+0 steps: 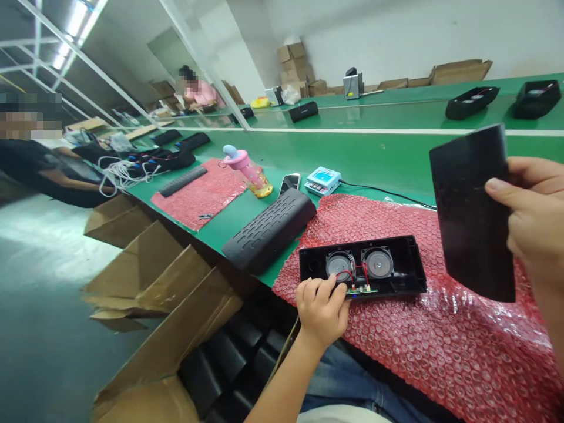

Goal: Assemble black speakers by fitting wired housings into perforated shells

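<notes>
Speaker shell [409,264], black and open, shows two round drivers and red wires. It lies on red bubble wrap [440,352], with the left hand [321,311] curled on its near edge. The right hand [533,223] pinches a black panel [471,211] above a green workshop bench [352,153].

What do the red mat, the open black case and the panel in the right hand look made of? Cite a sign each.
Red mat: bubble wrap plastic, rows of glossy bubbles. Open black case: likely moulded plastic, matte, thin rigid walls. Panel in the right hand: probably plastic too, smooth with a soft sheen.
</notes>
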A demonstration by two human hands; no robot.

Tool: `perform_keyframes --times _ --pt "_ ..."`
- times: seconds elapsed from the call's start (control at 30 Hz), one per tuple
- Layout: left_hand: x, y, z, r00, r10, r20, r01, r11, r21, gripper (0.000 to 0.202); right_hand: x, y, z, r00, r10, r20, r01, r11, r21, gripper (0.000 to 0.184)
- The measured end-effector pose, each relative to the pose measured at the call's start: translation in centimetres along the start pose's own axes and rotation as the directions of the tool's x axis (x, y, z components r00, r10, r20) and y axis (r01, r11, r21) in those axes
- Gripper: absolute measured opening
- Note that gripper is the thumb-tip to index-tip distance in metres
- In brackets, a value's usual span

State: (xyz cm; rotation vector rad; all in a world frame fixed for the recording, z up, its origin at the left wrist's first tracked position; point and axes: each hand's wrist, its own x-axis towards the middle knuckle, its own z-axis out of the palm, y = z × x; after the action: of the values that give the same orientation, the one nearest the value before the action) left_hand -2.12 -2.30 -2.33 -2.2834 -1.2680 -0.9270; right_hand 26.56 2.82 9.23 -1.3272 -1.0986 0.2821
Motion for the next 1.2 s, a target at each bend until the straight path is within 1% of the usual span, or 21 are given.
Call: perform_keyframes --times 0.03,0.1,0.17,0.2,0.23,0.3,0.37,0.4,0.47,0.53,0.63,0.67,0.73,0.77,0.8,0.87,0.93,1.0,1.07,1.13,1.2 --pt "0.0 0.0 0.0 1.000 -0.002 -0.001 0.002 1.000 -0.001 0.013 0.0 0.6 0.5 1.000 0.011 -0.010 -0.011 1.000 0.012 0.029" --pt "0.1 0.1 0.0 1.000 -0.009 -0.004 0.009 1.000 -0.003 0.013 0.1 1.8 1.3 1.000 -0.013 -0.014 0.013 0.998 -0.065 0.030" --pt "0.1 0.1 0.0 1.000 -0.013 -0.006 0.013 1.000 -0.005 0.013 0.1 2.7 1.7 0.995 -0.095 0.006 0.094 0.969 -0.227 0.032" --pt "0.1 0.2 0.0 1.000 -0.015 -0.006 0.014 1.000 -0.007 0.013 0.1 3.0 1.8 0.987 -0.156 0.029 0.157 0.929 -0.335 0.034" --pt "0.0 0.2 0.0 1.000 -0.018 -0.004 0.017 1.000 -0.007 0.013 0.1 3.1 1.8 0.973 -0.224 0.054 0.224 0.864 -0.451 0.037" --pt "0.0 0.3 0.0 1.000 -0.029 0.011 0.029 1.000 -0.002 0.013 -0.1 3.3 1.9 0.931 -0.347 0.115 0.332 0.674 -0.660 0.047" --pt "0.0 0.3 0.1 0.999 -0.042 0.032 0.042 0.999 0.007 0.013 -0.2 3.4 1.8 0.883 -0.431 0.184 0.395 0.472 -0.788 0.054" --pt "0.1 0.3 0.0 0.998 -0.045 0.046 0.045 0.999 0.009 0.012 -0.2 3.5 1.9 0.861 -0.461 0.216 0.417 0.395 -0.819 0.055" --pt "0.5 0.1 -0.2 0.996 -0.046 0.082 0.046 0.999 -0.002 0.012 -0.1 4.0 1.9 0.820 -0.501 0.277 0.459 0.285 -0.842 0.053" --pt "1.0 -0.2 -0.6 0.993 -0.032 0.111 0.038 0.998 -0.049 0.017 0.0 4.4 1.8 0.802 -0.520 0.295 0.467 0.237 -0.852 0.056" --pt "1.7 -1.3 -1.4 0.996 -0.037 0.086 0.050 0.987 -0.153 0.031 0.4 5.0 1.5 0.810 -0.510 0.290 0.449 0.220 -0.866 0.069" --pt "1.9 -1.7 -1.5 0.995 -0.070 0.069 0.081 0.981 -0.177 0.032 0.5 5.1 1.4 0.816 -0.498 0.292 0.444 0.217 -0.870 0.073" --pt "2.0 -2.8 -1.5 0.977 -0.207 0.053 0.214 0.952 -0.220 0.031 0.5 5.1 1.2 0.836 -0.466 0.290 0.426 0.217 -0.879 0.080" --pt "2.0 -3.3 -1.4 0.952 -0.299 0.065 0.306 0.919 -0.247 0.032 0.5 5.0 1.1 0.849 -0.450 0.279 0.409 0.223 -0.885 0.082" --pt "1.9 -3.7 -1.1 0.915 -0.392 0.095 0.402 0.870 -0.284 0.035 0.5 4.8 1.1 0.862 -0.431 0.268 0.394 0.236 -0.888 0.082" --pt "1.7 -4.3 -0.3 0.823 -0.531 0.202 0.565 0.729 -0.388 0.044 0.4 4.4 1.1 0.884 -0.395 0.252 0.372 0.266 -0.889 0.081" --pt "1.8 -4.3 0.3 0.748 -0.581 0.321 0.658 0.587 -0.472 0.047 0.3 4.1 1.0 0.898 -0.365 0.246 0.360 0.289 -0.887 0.082" --pt "2.0 -4.0 0.5 0.718 -0.588 0.372 0.688 0.521 -0.505 0.043 0.5 3.9 0.8 0.909 -0.348 0.229 0.344 0.316 -0.884 0.084" --pt "2.3 -3.5 0.4 0.720 -0.590 0.365 0.685 0.520 -0.510 0.040 1.1 3.8 0.4 0.919 -0.328 0.218 0.336 0.368 -0.867 0.084" --pt "2.5 -3.2 0.1 0.728 -0.589 0.351 0.672 0.513 -0.533 0.037 1.8 3.6 -0.1 0.940 -0.274 0.201 0.317 0.491 -0.812 0.079" --pt "2.3 -3.3 0.0 0.712 -0.597 0.370 0.681 0.456 -0.573 0.038 2.6 2.9 -0.7 0.950 -0.234 0.207 0.310 0.625 -0.716 0.070"
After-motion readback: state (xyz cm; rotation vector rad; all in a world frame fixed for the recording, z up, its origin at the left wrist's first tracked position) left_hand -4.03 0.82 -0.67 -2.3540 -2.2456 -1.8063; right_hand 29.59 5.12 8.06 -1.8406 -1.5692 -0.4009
